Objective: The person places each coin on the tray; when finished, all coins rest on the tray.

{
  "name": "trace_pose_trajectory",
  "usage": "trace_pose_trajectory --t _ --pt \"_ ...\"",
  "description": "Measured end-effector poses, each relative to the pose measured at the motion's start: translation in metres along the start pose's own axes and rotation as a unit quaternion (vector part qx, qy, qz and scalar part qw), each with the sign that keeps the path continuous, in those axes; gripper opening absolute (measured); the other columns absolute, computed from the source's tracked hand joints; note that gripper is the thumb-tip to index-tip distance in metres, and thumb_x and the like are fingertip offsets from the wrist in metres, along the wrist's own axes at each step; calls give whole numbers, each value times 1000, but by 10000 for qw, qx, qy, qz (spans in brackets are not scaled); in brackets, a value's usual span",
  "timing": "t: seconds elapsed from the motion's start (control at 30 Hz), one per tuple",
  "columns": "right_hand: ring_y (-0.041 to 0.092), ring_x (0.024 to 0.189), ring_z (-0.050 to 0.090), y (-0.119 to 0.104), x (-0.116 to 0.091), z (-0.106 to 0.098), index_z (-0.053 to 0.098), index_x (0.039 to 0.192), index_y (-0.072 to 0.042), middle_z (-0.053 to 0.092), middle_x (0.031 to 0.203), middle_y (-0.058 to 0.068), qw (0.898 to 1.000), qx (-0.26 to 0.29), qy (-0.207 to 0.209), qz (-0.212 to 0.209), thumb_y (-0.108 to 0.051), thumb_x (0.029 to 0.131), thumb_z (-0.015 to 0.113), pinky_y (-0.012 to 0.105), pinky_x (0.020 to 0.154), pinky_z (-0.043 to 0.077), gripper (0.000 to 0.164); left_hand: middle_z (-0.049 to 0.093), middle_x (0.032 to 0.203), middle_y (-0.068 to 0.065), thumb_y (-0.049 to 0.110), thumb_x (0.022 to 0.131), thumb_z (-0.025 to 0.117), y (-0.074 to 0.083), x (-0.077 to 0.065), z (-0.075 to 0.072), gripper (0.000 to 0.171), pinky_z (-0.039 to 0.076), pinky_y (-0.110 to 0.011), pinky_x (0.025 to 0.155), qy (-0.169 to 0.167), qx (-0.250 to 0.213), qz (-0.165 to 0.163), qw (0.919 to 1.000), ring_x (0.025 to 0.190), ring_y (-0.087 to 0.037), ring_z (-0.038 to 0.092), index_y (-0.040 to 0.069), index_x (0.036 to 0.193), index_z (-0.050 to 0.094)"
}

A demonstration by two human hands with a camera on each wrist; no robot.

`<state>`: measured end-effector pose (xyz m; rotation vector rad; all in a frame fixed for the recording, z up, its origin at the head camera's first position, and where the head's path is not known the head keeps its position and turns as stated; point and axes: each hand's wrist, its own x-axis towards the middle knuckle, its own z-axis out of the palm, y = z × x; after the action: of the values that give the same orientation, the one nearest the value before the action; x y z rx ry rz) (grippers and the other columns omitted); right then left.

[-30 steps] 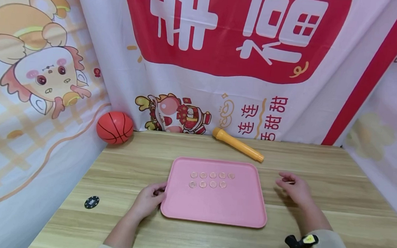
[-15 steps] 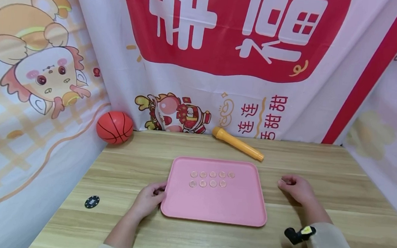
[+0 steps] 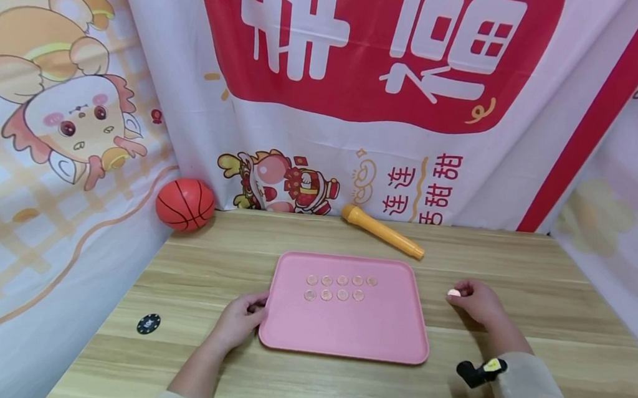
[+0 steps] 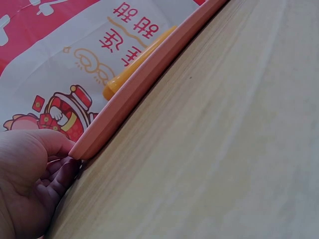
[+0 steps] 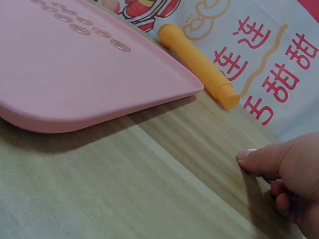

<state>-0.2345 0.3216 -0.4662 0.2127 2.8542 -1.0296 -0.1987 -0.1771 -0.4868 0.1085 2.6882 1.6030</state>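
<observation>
A pink rectangular tray [image 3: 365, 331] lies on the wooden table, holding several copper-coloured coins [image 3: 343, 281] set out in two rows near its far side. My left hand [image 3: 238, 322] grips the tray's left edge. In the left wrist view, the thumb of that hand [image 4: 35, 174] presses on the rim of the tray [image 4: 124, 94], with the other fingers curled below. To the right of the tray, my right hand [image 3: 479, 302] pinches a small shiny coin [image 3: 454, 293] between thumb and fingertips, low over the table. The right wrist view shows this hand [image 5: 294, 169] apart from the tray [image 5: 75, 79].
An orange toy microphone [image 3: 384, 231] lies behind the tray. At the back left sits a small red basketball [image 3: 185, 205]. A black poker chip [image 3: 148, 324] rests left of my left forearm. Printed cloths [image 3: 365, 46] hang around the table's back and sides.
My right hand has dipped slightly, its fingers have closed together, and a coin now shows between the fingertips. My left hand and the tray have stayed in place.
</observation>
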Motion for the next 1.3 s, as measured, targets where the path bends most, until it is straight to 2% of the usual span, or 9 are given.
trace_pose_trajectory --t 0.13,0.27,0.37,0.43,0.63,0.83,0.97,1.07,1.3 --pt "25 86 55 1 -2 1 54 115 6 58 97 16 9994 324 93 106 -26 94 64 33 73 48 40 66 109 -14 4 87 65 1 0 0 38 47 -20 73 -7 -13 -39 10000 88 -13 56 -3 125 64" --pt "11 73 61 2 -6 4 52 114 11 60 87 9 9930 1173 141 32 -18 97 61 26 65 55 35 66 109 -15 4 87 65 0 1 1 38 48 -20 72 -14 -41 -36 10000 87 -13 57 -3 125 64" --pt "4 71 64 -3 -11 6 49 125 15 64 87 9 9848 1730 -7 -136 -12 97 59 22 66 57 40 67 108 -14 3 87 65 -1 1 1 38 48 -19 72 -19 -58 -22 10000 87 -13 56 -3 125 64" --pt "2 74 65 -9 -14 8 45 133 15 65 93 12 9814 1903 -140 -211 -11 98 57 21 68 57 45 67 108 -14 3 87 65 -1 2 1 38 47 -19 71 -23 -63 -19 10000 86 -13 56 -3 125 64" --pt "4 87 64 -33 -21 18 44 141 8 63 113 19 9777 2056 -377 -183 -13 99 56 20 75 55 49 68 106 -13 2 87 65 -1 1 1 38 47 -19 70 -14 -86 -31 10000 84 -12 56 -3 125 64" --pt "9 86 56 -56 -21 37 51 135 6 60 104 12 9767 2054 -270 -554 -14 89 70 21 73 52 54 68 105 -13 2 87 64 0 1 1 38 47 -19 70 -3 -109 -42 9999 84 -11 56 -3 125 64" --pt "11 87 56 -73 -22 51 51 134 5 59 102 6 9611 2711 -437 -284 -10 86 71 22 72 52 54 68 105 -13 1 87 64 0 1 1 38 47 -19 70 -4 -136 -28 9999 83 -10 56 -3 124 64" --pt "12 85 55 -83 -22 61 55 129 4 59 98 4 9578 2843 -384 -155 -7 83 72 23 70 52 50 69 104 -13 1 87 64 0 1 1 38 47 -19 70 -4 -142 -27 9999 82 -10 56 -4 124 64" --pt "16 81 57 -101 -17 80 62 119 -1 62 97 9 9754 2160 -317 -313 -12 81 77 26 68 52 42 68 102 -13 1 87 64 0 1 1 38 47 -19 69 -22 -157 -34 9999 82 -11 56 -4 124 64"
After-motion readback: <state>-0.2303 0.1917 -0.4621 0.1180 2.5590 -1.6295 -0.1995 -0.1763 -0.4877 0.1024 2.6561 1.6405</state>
